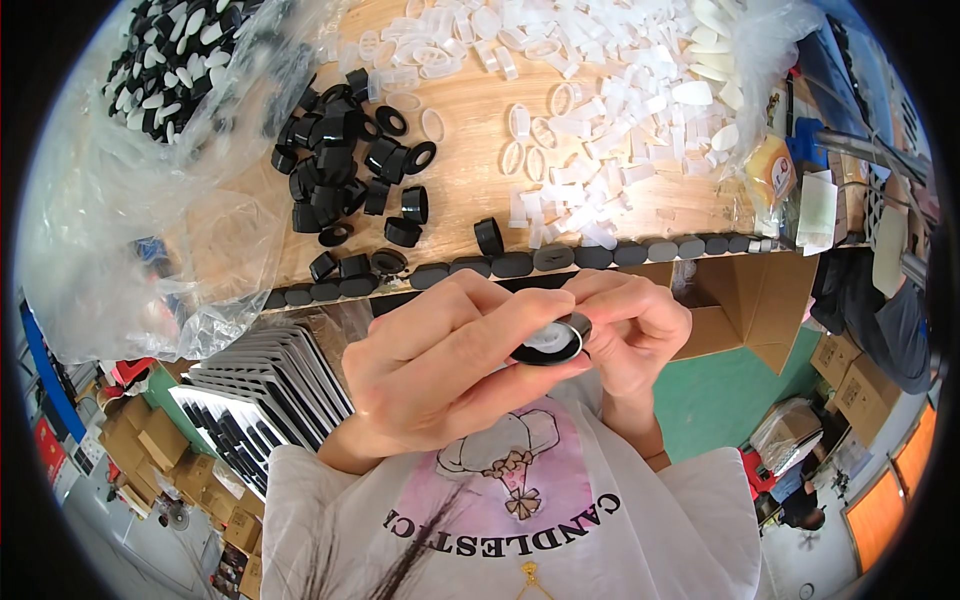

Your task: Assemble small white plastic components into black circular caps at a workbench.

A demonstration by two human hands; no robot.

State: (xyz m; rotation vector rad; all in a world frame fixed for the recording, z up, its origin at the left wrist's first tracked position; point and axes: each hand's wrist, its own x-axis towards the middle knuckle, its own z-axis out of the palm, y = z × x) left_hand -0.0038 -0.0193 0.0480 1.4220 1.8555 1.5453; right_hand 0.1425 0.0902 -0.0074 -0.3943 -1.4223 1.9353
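Note:
My left hand (440, 370) and my right hand (635, 330) meet close to my chest, below the edge of the wooden table (470, 150). Together they pinch one black oval cap (550, 345) with a whitish insert showing inside it. The left fingers wrap the cap from the left and below; the right fingertips press on its right rim. Loose black oval caps (345, 165) lie in a heap on the table's left part. Clear oval inserts (600, 110) are scattered over the right part.
A row of black caps (560, 258) lines the table's near edge. A clear plastic bag (130, 200) with more black caps sits at left, and another bag of white pieces (740, 60) at right. Stacked dark trays (270, 385) and cardboard boxes (740, 300) stand below. Another person (890, 310) is at far right.

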